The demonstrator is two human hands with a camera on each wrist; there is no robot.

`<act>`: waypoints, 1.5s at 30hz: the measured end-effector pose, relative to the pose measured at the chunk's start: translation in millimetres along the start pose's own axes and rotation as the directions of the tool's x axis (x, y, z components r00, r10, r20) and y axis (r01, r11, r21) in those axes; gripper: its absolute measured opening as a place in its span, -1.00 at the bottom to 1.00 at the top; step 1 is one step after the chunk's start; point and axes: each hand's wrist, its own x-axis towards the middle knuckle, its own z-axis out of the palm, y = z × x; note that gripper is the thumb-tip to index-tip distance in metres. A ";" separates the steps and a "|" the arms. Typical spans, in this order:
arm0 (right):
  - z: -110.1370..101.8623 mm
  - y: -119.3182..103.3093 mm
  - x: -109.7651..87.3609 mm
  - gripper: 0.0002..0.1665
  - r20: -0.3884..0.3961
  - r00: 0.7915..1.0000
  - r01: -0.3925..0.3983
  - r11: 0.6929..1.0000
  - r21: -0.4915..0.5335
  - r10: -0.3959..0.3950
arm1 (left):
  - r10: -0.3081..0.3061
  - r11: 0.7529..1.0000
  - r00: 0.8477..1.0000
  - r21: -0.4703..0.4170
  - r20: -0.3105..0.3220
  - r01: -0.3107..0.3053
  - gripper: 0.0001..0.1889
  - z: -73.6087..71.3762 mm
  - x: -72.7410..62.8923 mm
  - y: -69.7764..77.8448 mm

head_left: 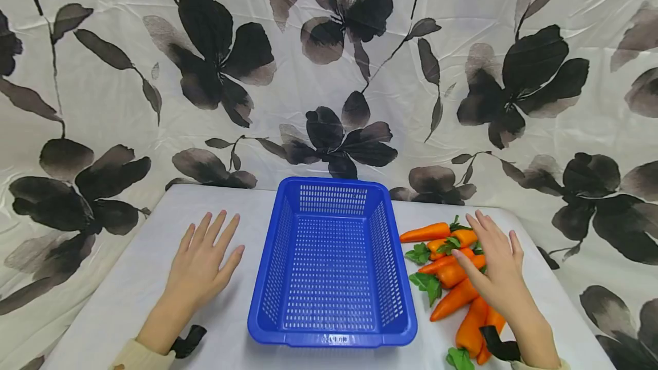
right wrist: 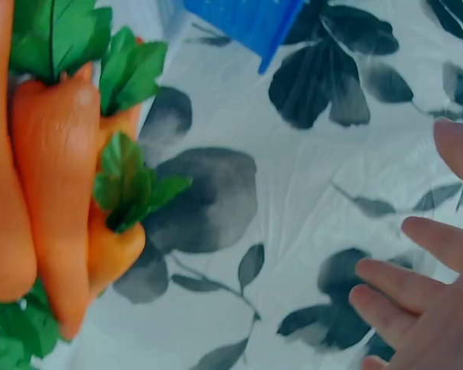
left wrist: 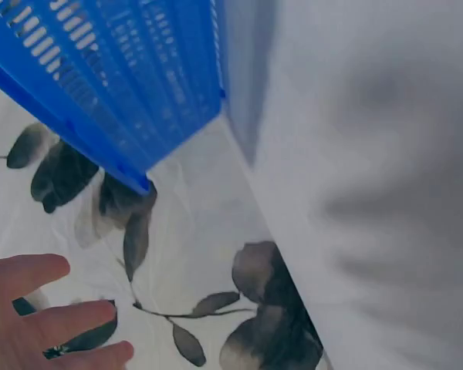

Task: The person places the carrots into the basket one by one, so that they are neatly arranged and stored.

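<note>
A blue perforated plastic basket (head_left: 331, 338) stands in the middle of the white table with nothing in it. To its right lies a loose pile of orange carrots (head_left: 454, 300) with green leafy tops, pointing in different directions. My left hand (head_left: 200, 264), fingers straight and spread, is over the table left of the basket and holds nothing. Over the right side of the carrot pile is my right hand (head_left: 496, 261), fingers extended and thumb apart, with nothing in its grasp. In the right wrist view, its fingers (right wrist: 401, 285) appear apart from the carrots (right wrist: 58, 177).
The white tabletop (head_left: 128, 278) ends at a far edge just behind the basket. Behind it hangs a white cloth (head_left: 288, 90) with dark flower prints. Black straps (head_left: 189, 341) are on both wrists.
</note>
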 end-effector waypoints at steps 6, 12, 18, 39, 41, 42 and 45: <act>-13.2 15.3 -7.3 -0.22 -0.147 0.989 0.039 0.994 0.098 -0.024 | 0.006 0.990 1.000 -0.140 0.015 -0.004 -0.40 -1.0 -1.2 14.7; -27.7 31.5 -19.3 -0.19 -0.226 0.974 0.047 0.993 0.113 -0.020 | 0.004 0.963 0.996 -0.269 0.091 0.020 -0.38 -1.9 -3.1 28.3; -32.1 53.8 -38.7 -0.29 -0.195 0.980 -0.015 0.983 0.185 0.052 | 0.024 0.953 0.988 -0.302 0.151 0.023 -0.31 -0.3 -6.5 39.0; 3.6 124.9 -96.9 -0.49 0.180 0.981 -0.018 0.895 0.446 -0.070 | 0.131 0.886 0.971 -0.463 0.199 -0.025 -0.07 23.5 -11.9 45.8; 4.2 125.2 -98.0 -0.43 0.198 0.979 -0.043 0.904 0.426 -0.047 | 0.130 0.879 0.973 -0.476 0.192 -0.024 -0.06 24.8 -11.3 46.2; 4.4 125.4 -98.5 -0.39 0.206 0.978 -0.058 0.908 0.415 -0.032 | 0.131 0.875 0.974 -0.484 0.186 -0.025 -0.06 25.4 -10.9 46.4; 4.8 127.1 -99.3 -0.29 0.231 0.973 -0.101 0.914 0.394 0.008 | 0.136 0.865 0.977 -0.501 0.162 -0.037 -0.06 27.5 -9.8 46.6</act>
